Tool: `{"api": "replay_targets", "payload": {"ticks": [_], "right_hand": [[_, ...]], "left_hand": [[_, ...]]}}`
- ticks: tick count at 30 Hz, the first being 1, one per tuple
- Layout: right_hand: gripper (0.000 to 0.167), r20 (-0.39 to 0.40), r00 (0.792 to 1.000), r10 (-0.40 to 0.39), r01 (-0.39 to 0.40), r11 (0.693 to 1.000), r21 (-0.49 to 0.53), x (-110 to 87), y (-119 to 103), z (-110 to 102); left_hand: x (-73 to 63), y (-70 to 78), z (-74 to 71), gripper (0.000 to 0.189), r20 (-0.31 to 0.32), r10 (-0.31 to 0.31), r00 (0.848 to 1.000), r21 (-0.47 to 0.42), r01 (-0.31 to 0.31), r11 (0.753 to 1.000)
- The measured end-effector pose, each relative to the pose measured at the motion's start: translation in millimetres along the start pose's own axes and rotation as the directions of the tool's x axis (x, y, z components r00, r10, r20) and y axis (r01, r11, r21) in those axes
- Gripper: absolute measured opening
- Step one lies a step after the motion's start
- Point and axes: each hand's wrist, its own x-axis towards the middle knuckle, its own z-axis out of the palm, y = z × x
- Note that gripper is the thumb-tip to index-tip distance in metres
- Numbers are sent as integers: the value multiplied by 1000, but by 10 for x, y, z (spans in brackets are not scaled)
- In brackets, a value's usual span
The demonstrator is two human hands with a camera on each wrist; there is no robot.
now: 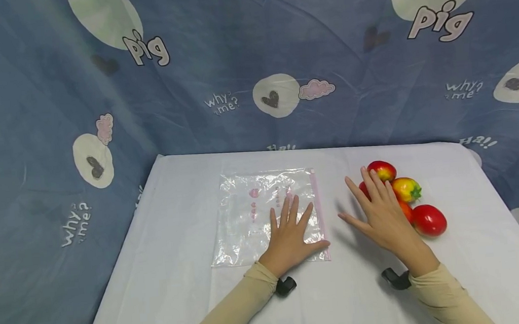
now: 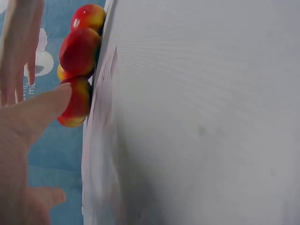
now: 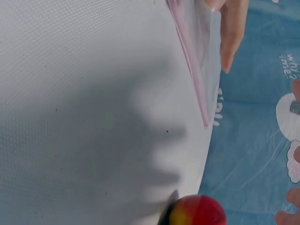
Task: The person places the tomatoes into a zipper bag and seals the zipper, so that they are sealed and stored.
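A clear plastic zip bag (image 1: 237, 225) with a pink strip down its right edge lies flat on the table. Fingers spread, my left hand (image 1: 288, 246) is over the bag's lower right part; whether it touches the plastic I cannot tell. My right hand (image 1: 390, 223), its fingers also spread and holding nothing, hovers beside and partly over a cluster of glossy fruit and vegetables. In that cluster are a red-yellow fruit (image 1: 382, 170), a yellow-red pepper-like piece with a green stem (image 1: 406, 190) and a round red one (image 1: 430, 220). Others are partly hidden behind my right hand.
A white cloth covers the table (image 1: 158, 271). Behind and to the left hangs a blue printed curtain (image 1: 188, 76). Each wrist carries a small black camera, one at the left wrist (image 1: 286, 286), another at the right wrist (image 1: 396, 278).
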Motion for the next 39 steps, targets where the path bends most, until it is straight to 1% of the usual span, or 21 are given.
{"api": "replay_targets", "payload": {"ticks": [4,9,12,16,20,25,28,33,36,39], "right_hand": [[96,14,1000,11,-11,1000,1,-4,7,3],[96,34,999,18,-19,1000,3,-4,13,-5],[95,48,999,21,-21,1000,6,-4,11,-10],[96,55,998,19,-20,1000,10,-4,10,-16],[95,60,998,15,-15,1000,6,11,6,-2],[95,64,998,10,-10,1000,-1,14,6,21],[94,59,998,7,-7,1000,-5,7,11,33],[93,52,999,2,-2,1000,-6,-1,17,46],[93,54,999,2,-2,1000,-3,1,18,47],[94,59,998,4,-4,1000,-1,7,14,48]], "left_hand": [[31,11,13,104,41,0,999,4,0,1000],[47,-3,16,103,100,-11,995,-26,14,1000],[60,-29,44,100,118,-2,993,-43,7,999],[74,-55,77,94,125,17,992,-52,-10,999],[64,-69,74,86,133,24,991,-56,-17,998],[44,-91,59,74,118,39,992,-68,-32,997],[35,-100,38,70,111,47,993,-98,-36,995],[27,-118,37,65,117,50,992,-132,-35,991],[31,-131,62,67,133,53,990,-120,-37,992],[31,-131,66,68,133,57,989,-105,-43,994]]}}
